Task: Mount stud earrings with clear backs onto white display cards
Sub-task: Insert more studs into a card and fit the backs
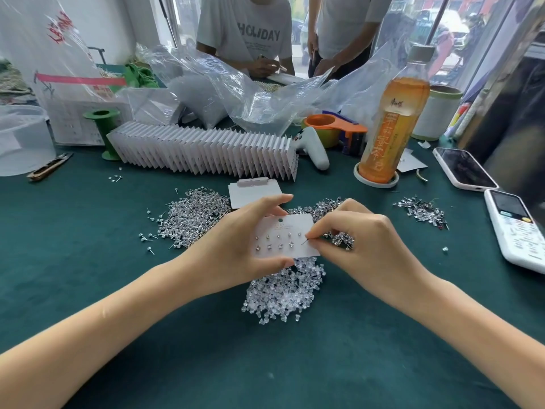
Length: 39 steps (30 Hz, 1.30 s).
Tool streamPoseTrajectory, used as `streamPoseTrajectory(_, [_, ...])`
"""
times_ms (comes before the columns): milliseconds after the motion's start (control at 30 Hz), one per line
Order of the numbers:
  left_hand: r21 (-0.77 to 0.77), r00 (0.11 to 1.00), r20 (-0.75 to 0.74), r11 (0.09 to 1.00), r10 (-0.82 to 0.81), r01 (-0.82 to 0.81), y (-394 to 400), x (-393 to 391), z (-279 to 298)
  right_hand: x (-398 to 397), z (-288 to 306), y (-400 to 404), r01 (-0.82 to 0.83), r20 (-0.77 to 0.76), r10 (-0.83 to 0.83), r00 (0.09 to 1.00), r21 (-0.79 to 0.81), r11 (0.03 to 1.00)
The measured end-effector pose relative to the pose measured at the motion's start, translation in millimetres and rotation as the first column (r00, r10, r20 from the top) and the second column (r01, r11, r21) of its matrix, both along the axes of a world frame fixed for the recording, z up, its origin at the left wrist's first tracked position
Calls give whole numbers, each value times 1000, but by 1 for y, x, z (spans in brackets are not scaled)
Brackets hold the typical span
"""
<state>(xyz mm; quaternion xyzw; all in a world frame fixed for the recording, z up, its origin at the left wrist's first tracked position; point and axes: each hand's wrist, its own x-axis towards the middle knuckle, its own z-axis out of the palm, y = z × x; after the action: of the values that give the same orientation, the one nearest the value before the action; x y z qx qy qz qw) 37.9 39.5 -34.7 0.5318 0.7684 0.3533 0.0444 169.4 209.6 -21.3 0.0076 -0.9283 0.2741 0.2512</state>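
Seating a stud [304, 241]: right hand [358, 240] pinches it, post tip at the card [284, 236] near its right edge. Left hand [236, 249] grips the card, thumb below, fingers above, over the pile of backs [283, 293]. Advice: keep the post square to the hole, card steady, push straight. Loose studs [191, 215] lie just left, finished cards [206, 150] behind.

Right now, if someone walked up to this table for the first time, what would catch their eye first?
Probably the two hands at the centre: the left hand holds a white display card with studs already in it, while the right hand pinches a stud earring at its right edge. Glittering heaps of loose studs and clear backs surround them on the green table, and a tall orange drink bottle stands behind to the right.
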Motion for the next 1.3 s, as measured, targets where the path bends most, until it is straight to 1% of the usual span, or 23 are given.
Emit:
streamPoseTrajectory(233, [23,999,35,1000,-22,21,0,2,0,-1,-4,-2,-57,-50,64,997,132,990])
streamPoseTrajectory(300, [30,999,45,999,-19,18,0,2,1,0,-4,-2,-69,-61,79,995,146,987])
streamPoseTrajectory(333, [31,999,50,999,-17,16,0,2,1,0,-3,-2,-70,-65,79,995,135,988])
streamPoseTrajectory(400, [35,998,69,999,-14,11,0,1,2,1,-1,-1,-41,-83,46,996,62,997])
streamPoseTrajectory(467, [40,997,82,999,-9,6,-1,0,2,1,3,6,46,-117,-53,992,-59,997])
streamPoseTrajectory(533, [42,996,86,999,-8,4,-1,-1,3,1,7,22,141,-89,-155,984,-142,980])
streamPoseTrajectory(567, [44,995,98,999,-8,4,-1,-1,3,1,9,30,176,-39,-183,982,-128,976])
streamPoseTrajectory(600, [47,993,121,999,-9,4,-1,-1,3,2,11,37,198,31,-196,980,-82,977])
streamPoseTrajectory(700, [69,971,240,998,-11,-6,0,-2,1,2,9,51,165,250,-181,951,83,983])
streamPoseTrajectory(767, [72,958,286,997,-11,-10,1,-3,0,3,7,53,121,350,-155,924,117,986])
streamPoseTrajectory(833, [58,957,290,998,-3,-15,0,-5,0,3,7,52,78,403,-117,908,111,991])
streamPoseTrajectory(900, [47,960,281,999,4,-18,0,-5,0,2,5,51,54,398,-110,911,150,987])
streamPoseTrajectory(1033, [10,973,230,1000,13,-16,0,-6,-1,1,1,48,47,304,-142,942,298,953])
streamPoseTrajectory(1100, [-12,980,197,1000,18,-16,-1,-6,-1,1,1,45,33,291,-146,945,361,932])
streamPoseTrajectory(1200, [-36,986,167,999,22,-16,-1,-6,-1,1,2,44,1,286,-123,950,393,919])
streamPoseTrajectory(1300, [-43,987,162,999,21,-14,-1,-6,-1,1,1,43,-32,243,-97,965,479,877])
